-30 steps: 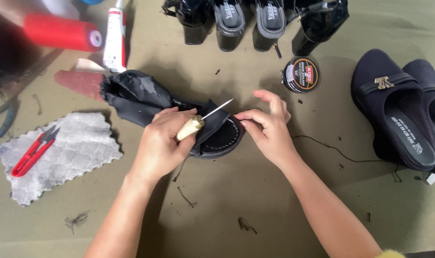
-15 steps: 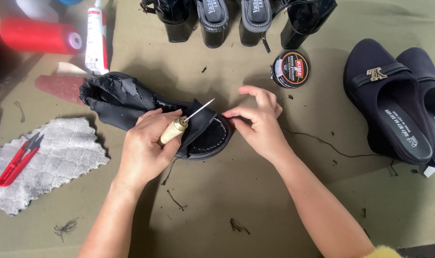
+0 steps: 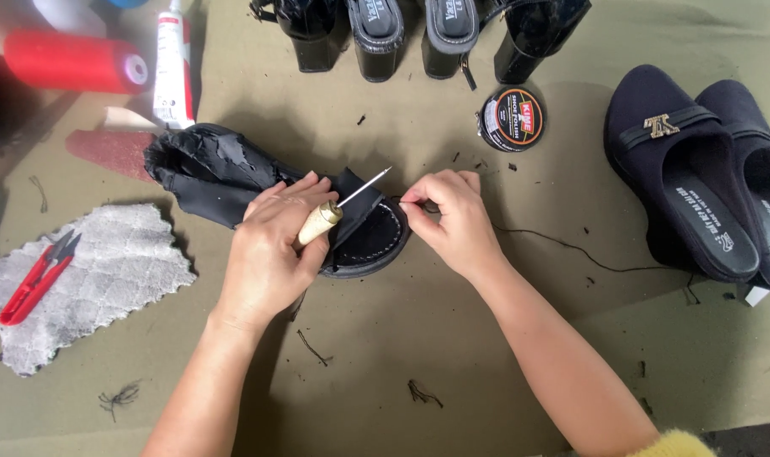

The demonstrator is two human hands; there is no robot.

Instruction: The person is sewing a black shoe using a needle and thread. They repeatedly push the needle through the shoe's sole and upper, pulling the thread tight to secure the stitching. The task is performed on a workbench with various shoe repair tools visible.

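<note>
A worn black shoe (image 3: 232,182) is seen lying on its side near the middle of the olive-covered worktop (image 3: 452,355), toe end toward the right. It is pressed down by the left hand (image 3: 270,250), whose grip is closed around the pale wooden handle of an awl (image 3: 330,213); the metal point is tilted up and to the right, above the shoe's sole edge. The right hand (image 3: 452,224) is placed just beside the toe, its thumb and forefinger pinched together on a dark thread (image 3: 571,250), which is trailed across the worktop to the right. A grey quilted cloth (image 3: 105,271) with red snips (image 3: 33,275) on it is laid well to the left. A round polish tin (image 3: 510,118) is set beyond the hands, and dark wedge shoes (image 3: 698,169) are placed at the right.
</note>
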